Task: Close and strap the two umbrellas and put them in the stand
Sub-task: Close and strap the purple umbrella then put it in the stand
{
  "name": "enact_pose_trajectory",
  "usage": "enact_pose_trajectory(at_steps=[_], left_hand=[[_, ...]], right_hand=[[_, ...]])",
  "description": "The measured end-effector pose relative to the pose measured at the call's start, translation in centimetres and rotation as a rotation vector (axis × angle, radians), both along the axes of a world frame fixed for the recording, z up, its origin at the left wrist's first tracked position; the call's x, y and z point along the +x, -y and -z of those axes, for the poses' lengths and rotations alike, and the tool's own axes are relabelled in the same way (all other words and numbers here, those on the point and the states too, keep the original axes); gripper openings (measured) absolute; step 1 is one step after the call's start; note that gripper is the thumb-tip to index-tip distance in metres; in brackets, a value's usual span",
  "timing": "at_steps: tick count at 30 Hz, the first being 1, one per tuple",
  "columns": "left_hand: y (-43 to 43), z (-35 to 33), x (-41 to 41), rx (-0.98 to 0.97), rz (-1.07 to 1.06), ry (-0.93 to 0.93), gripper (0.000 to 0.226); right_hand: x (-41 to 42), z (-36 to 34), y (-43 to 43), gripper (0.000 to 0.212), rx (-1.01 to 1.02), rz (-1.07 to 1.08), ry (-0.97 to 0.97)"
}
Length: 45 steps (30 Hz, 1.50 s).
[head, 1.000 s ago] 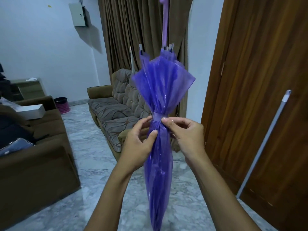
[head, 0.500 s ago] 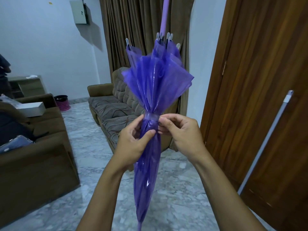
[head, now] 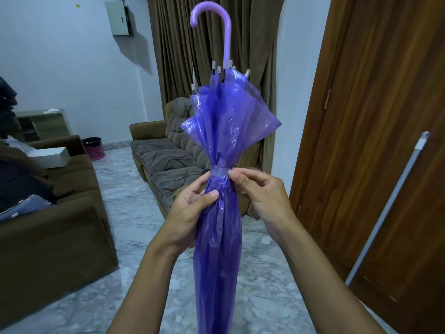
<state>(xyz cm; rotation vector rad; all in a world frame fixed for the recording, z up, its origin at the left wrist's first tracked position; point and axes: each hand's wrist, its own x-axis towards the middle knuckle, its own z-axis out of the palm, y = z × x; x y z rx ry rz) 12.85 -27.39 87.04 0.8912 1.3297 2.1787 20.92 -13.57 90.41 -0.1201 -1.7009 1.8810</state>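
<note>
A folded purple see-through umbrella (head: 220,237) hangs upside down in front of me, its curved handle (head: 222,27) at the top and its tip out of frame below. A pale strap (head: 220,170) cinches the canopy at mid-length, and the folds flare out above it. My left hand (head: 191,208) wraps the canopy just under the strap, thumb pressed on the front. My right hand (head: 261,196) pinches the strap's right end with its fingertips. A second umbrella and a stand are not in view.
A brown patterned sofa (head: 168,165) stands straight ahead against a curtain (head: 216,56). A brown armchair (head: 48,225) with a box and bags is at the left. A wooden door (head: 385,141) with a leaning pole (head: 390,203) is at the right. The floor is marble.
The umbrella has dropped lower in view, so its curved handle now shows. My right fingertips have shifted to the strap's right end. My left hand keeps its grip below the strap.
</note>
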Motion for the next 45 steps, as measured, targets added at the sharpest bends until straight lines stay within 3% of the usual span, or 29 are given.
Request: enact_pose_trajectory(at_steps=[6,14,25,37,45], left_hand=[[0.0,-0.6,0.5,-0.062,-0.017,0.014,0.046],[0.0,-3.1,1.9,-0.315,-0.428,-0.466,0.047],[-0.6,-2.2,2.7,-0.250,-0.431,-0.472,0.064],[-0.7,-1.8,2.0,-0.182,-0.440,-0.495,0.035],[-0.9,-1.4,1.6,-0.188,-0.441,-0.504,0.033]], right_hand=[[0.0,-0.5,0.3,0.017,-0.128,0.004,0.024],[0.1,-0.2,0.4,0.019,-0.121,0.013,0.014],[0.6,-0.6,0.5,0.013,-0.163,-0.092,0.025],[0.5,-0.9,0.3,0.013,-0.259,-0.191,0.126],[0.6,-0.7,0.3,0.010,-0.279,-0.224,0.109]])
